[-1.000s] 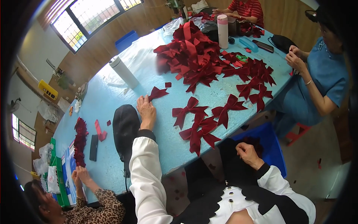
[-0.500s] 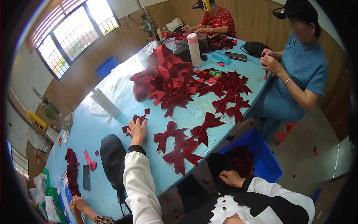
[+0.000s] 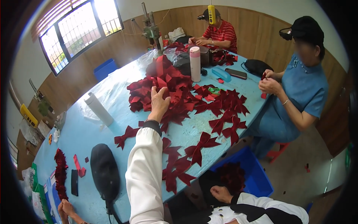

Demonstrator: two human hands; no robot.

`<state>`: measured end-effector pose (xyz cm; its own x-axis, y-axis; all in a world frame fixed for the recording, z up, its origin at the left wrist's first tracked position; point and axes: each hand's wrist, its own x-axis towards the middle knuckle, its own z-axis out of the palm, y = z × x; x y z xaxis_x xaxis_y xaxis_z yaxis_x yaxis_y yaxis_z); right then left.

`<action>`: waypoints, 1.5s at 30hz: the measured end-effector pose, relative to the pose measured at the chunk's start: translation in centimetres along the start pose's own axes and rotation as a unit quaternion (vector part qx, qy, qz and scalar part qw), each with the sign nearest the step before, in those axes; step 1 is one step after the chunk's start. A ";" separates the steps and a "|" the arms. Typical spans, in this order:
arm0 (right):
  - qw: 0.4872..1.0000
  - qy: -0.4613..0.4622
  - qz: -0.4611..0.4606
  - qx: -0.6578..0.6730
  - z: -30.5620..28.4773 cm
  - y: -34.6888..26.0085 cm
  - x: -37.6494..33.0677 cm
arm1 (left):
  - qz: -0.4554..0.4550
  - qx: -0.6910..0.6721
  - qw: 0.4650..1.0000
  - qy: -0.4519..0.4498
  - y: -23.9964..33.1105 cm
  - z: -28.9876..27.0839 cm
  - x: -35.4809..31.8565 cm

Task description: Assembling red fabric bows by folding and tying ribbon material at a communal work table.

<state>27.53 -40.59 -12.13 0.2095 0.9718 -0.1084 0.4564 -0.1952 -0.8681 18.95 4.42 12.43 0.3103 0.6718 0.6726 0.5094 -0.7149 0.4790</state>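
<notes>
My left hand (image 3: 159,104) reaches out over the near side of a heap of dark red fabric bows (image 3: 179,87), its fingers spread and nothing held in them. Whether the fingertips touch the heap I cannot tell. A single red bow (image 3: 126,136) lies left of my forearm. On the right of the forearm, several bows lie spread out, among them one bow (image 3: 201,147) near the table edge. Low by my lap, my right hand (image 3: 221,194) is closed with its fingers curled, and nothing shows in it.
A white bottle (image 3: 99,109), a black pouch (image 3: 105,172) and a dark phone (image 3: 75,183) are on the blue table (image 3: 93,134). Below its edge stands a blue bin (image 3: 257,175) with red pieces. Two people sit across and right; another person's hands (image 3: 66,210) are lower left.
My left hand has lifted off the bow at the left and moved forward and right to the heap. That bow stays on the table. My right hand remains by my lap.
</notes>
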 end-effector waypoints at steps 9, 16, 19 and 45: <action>0.998 -0.029 0.011 0.052 -0.7 -0.2 0.9 | -0.123 0.076 0.989 -0.032 -1.0 5.0 3.2; 0.997 -0.035 0.041 0.057 -0.9 -0.7 1.3 | -0.240 -0.372 0.896 -0.017 -4.1 3.9 3.3; 0.997 -0.028 0.033 0.059 -1.1 -0.7 1.0 | -0.251 -0.434 0.864 0.049 -3.1 0.1 5.9; 0.929 0.227 -0.281 0.082 -15.7 -20.2 3.1 | -0.207 -0.743 0.555 -0.310 17.9 -12.6 -7.1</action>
<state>32.57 -35.68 12.63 0.3385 0.7505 0.5676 0.4734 0.3855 -0.7920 15.77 -15.57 23.34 0.8648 0.4471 0.2284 -0.4430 0.4656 0.7662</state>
